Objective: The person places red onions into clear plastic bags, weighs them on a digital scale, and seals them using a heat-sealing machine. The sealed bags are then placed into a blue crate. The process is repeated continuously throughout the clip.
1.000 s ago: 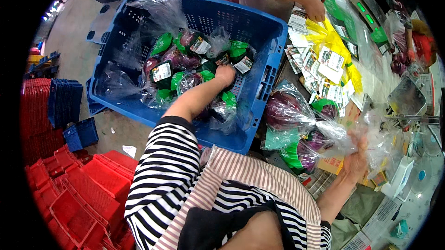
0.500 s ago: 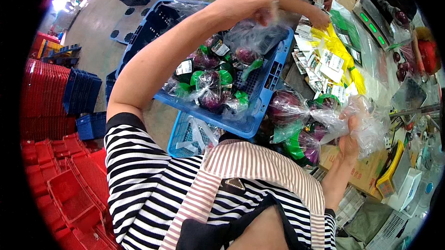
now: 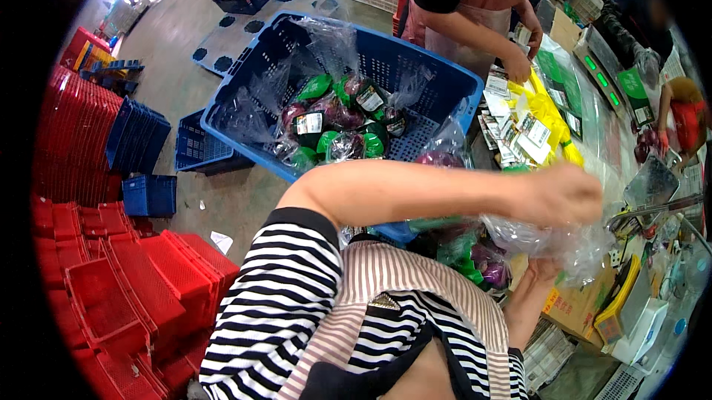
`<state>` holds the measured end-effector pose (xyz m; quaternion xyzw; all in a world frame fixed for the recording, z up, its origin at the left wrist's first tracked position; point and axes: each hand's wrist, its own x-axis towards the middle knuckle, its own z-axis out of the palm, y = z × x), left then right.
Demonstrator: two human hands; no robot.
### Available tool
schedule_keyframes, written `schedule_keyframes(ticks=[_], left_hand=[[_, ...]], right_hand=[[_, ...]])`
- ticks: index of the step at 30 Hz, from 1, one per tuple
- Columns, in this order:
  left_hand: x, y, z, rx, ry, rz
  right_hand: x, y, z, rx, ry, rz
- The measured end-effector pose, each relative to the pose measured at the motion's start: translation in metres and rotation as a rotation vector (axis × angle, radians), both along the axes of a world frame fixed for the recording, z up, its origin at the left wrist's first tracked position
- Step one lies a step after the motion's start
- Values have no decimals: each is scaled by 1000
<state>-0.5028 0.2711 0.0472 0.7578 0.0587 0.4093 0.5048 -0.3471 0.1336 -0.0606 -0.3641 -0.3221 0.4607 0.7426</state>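
My right hand (image 3: 545, 268) is closed round the gathered necks of clear plastic bags (image 3: 489, 263) holding purple round produce with green labels. It is partly hidden behind the plastic. My left hand (image 3: 565, 194) is just above it, at the loose bag tops (image 3: 586, 251). Motion blurs its fingers, so their grip cannot be made out. My left forearm crosses in front of a large blue crate (image 3: 400, 58) and hides part of its near side. Inside lie several bagged purple pieces (image 3: 334, 114) with green and dark labels.
Across the table a co-worker's hands (image 3: 519, 62) handle labels. Label cards (image 3: 508, 136), yellow net (image 3: 545, 114) and a scale (image 3: 602, 77) lie there. A cardboard box (image 3: 578, 303) is at the right. Stacked red crates (image 3: 74, 148) and blue crates (image 3: 137, 136) stand at the left.
My left hand has moved from above the blue crate rightward and down to the bag tops at my right hand. The right hand has shifted slightly lower.
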Motion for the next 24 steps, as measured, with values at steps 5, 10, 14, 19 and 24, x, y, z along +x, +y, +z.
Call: schedule_keyframes(ticks=[5, 10, 14, 19, 24], left_hand=[[-123, 135, -149, -103, 237, 1034], [-136, 160, -283, -240, 941, 970], [-105, 175, -285, -151, 748, 946], [-178, 218, -218, 669, 681, 1027], [-158, 140, -36, -266, 275, 669]], right_hand=[[13, 5, -4, -35, 165, -12], [3, 20, 4, -276, -6, -115], [11, 20, 9, -211, -168, -46], [0, 24, 27, -565, 88, -271], [17, 38, -7, -157, 145, 100]])
